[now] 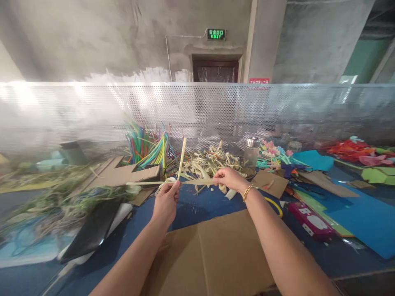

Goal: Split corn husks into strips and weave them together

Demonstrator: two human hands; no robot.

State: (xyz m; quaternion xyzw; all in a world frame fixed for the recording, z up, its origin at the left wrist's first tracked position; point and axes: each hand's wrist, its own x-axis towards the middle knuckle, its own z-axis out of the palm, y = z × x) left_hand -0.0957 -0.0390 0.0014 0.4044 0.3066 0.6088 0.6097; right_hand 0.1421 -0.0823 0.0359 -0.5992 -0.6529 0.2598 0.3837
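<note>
At mid-frame the left hand [166, 198] pinches an upright pale strip [182, 158] while the right hand [227, 177] grips a crossing strip [160, 182], held taut so they stay squared. Cardboard [212, 255] covers the table [364, 218] below.

A big flat cardboard sheet [216, 255] lies on the blue desk [200, 201] right in front of me. Bright straws [148, 146] stand at the back. A glass jar [251, 152] with a silver lid sits near paper flowers [273, 154]. A pink box [310, 220] lies beside blue paper [367, 222].
</note>
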